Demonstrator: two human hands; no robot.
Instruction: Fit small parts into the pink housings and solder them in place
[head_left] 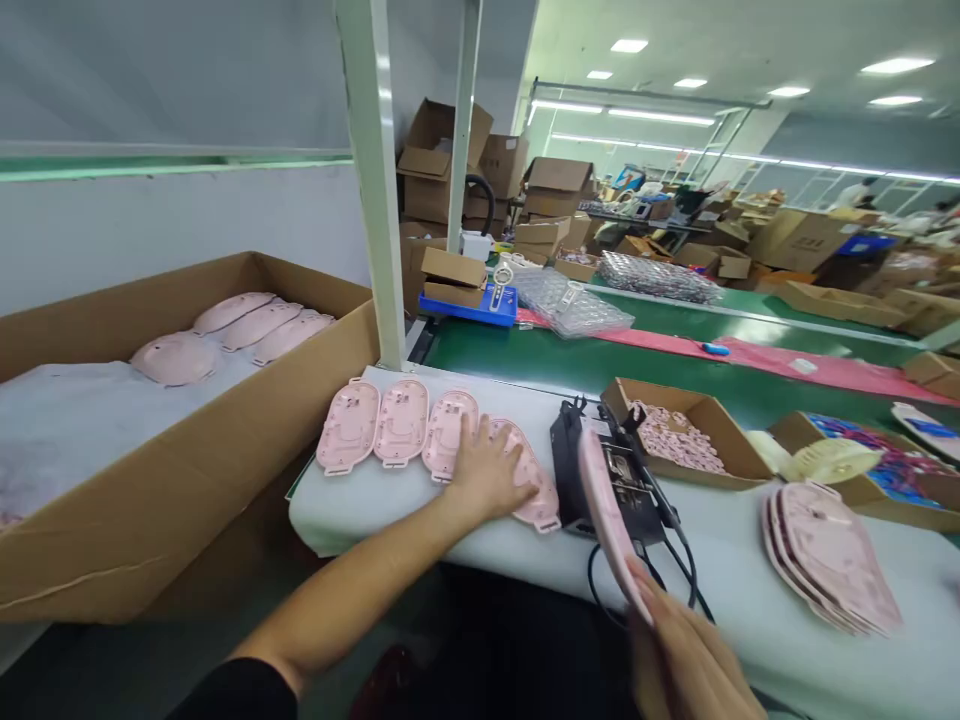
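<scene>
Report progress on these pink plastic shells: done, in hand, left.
Done, seemingly: pink plastic shells lying in the cardboard box. In hand: right hand raises a pink shell beside the black machine; left hand rests on a row of pink shells on white foam. Left: the pink stack on the foam.

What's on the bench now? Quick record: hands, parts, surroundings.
left hand: flat on a row of pink plastic shells
right hand: holding a pink shell, tilted, beside a black machine
bench: white pad
right side: stacked shells, cardboard tray of small pink parts
left side: large cardboard box holding pink covers
</scene>
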